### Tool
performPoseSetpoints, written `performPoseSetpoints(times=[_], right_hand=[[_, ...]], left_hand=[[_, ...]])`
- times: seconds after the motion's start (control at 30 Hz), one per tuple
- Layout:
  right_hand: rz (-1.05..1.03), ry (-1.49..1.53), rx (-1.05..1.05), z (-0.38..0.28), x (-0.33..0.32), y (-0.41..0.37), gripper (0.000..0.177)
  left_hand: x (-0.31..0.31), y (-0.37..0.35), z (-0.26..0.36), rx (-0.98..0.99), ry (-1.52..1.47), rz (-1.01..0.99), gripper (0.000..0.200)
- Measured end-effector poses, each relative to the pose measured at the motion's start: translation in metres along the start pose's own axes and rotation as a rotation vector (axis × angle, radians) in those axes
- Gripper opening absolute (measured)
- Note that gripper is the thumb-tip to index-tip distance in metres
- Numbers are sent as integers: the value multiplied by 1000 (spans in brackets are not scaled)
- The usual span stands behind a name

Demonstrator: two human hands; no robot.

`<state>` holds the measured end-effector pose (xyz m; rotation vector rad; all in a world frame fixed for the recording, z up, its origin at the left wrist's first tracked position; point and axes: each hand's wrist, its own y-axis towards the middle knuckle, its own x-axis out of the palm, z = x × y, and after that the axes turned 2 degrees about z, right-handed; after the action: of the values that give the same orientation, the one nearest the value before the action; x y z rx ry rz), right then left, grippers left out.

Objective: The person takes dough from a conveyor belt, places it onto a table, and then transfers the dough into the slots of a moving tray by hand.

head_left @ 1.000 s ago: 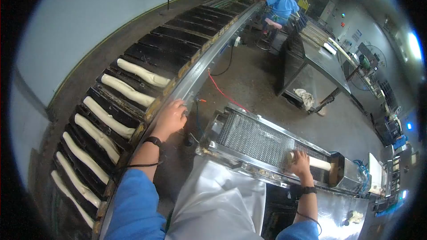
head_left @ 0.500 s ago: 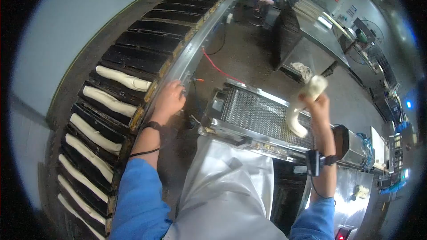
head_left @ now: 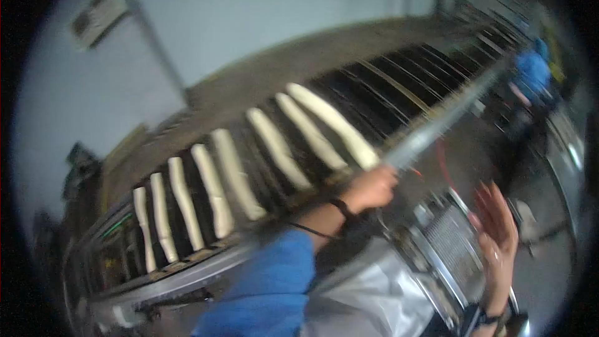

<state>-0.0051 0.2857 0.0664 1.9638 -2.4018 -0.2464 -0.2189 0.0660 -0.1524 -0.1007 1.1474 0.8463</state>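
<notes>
My left hand (head_left: 374,187) is curled at the metal rail, right beside the near end of a pale dough strip (head_left: 334,122); whatever lies under its fingers is hidden. To the right, my right hand (head_left: 497,234) is raised with fingers stretched out and nothing in it, above a metal mesh belt (head_left: 450,243). Several more pale dough strips, such as one (head_left: 307,131) next to the first, lie side by side across the dark trays (head_left: 368,93) of the long line.
A metal rail (head_left: 418,143) runs along the near side of the trays. Far off at the upper right is a person in blue (head_left: 531,75). A red hose (head_left: 443,159) hangs between rail and mesh belt. A metal table (head_left: 564,131) stands at the right edge.
The view has swung left and blurred. The dough piece has left my right hand, which has opened. One more strip lies on the trays, and my left hand is now near its end.
</notes>
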Motion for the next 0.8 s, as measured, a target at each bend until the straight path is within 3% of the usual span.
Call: performPoseSetpoints(times=[0.03, 0.1, 0.13, 0.2, 0.23, 0.27, 0.3, 0.33, 0.37, 0.4, 0.43, 0.5, 0.57, 0.73, 0.8], right_hand=[[9, -128, 43, 30, -17, -1, 89], [105, -229, 115, 105, -54, -10, 69], [203, -266, 173, 150, -78, -20, 62], [446, -647, 146, 239, -136, -53, 68], [524, -859, 161, 257, -141, -64, 62], [593, -1074, 174, 271, -147, -73, 61], [570, -1067, 166, 285, -164, -85, 61], [566, -1321, 155, 298, -188, -97, 60], [562, -1576, 137, 306, -208, -99, 67], [549, -1570, 135, 299, -217, -95, 67], [586, -1626, 88, 260, -220, -88, 60], [640, -1656, 50, 240, -223, -86, 53], [720, -1640, -175, 235, -233, -86, 45], [823, -1786, 190, 240, -282, -96, 49], [841, -1795, 153, 240, -295, -95, 50]], left_hand=[[-16, 4, 8, -37, 36, -157, 27], [23, -8, -14, -22, -173, 93, 28], [13, -5, -19, -30, -149, 95, 28], [-26, 6, 1, 74, -261, 265, 26], [-44, 10, 0, 92, -122, 355, 32], [-58, 15, -9, 4, -35, 385, 37], [-73, 21, -17, -85, 54, 415, 42], [-83, 24, -25, -277, 122, 311, 49], [-91, 27, -31, -465, 186, 206, 57], [-97, 35, -26, -712, 227, 0, 77], [-101, 41, -18, -721, 211, -7, 77], [-87, 44, -13, -632, 500, -96, 88], [-74, 48, -22, -624, 516, -49, 90], [-87, 67, -6, -720, 386, -67, 89], [-90, 74, -2, -747, 367, -69, 85]])
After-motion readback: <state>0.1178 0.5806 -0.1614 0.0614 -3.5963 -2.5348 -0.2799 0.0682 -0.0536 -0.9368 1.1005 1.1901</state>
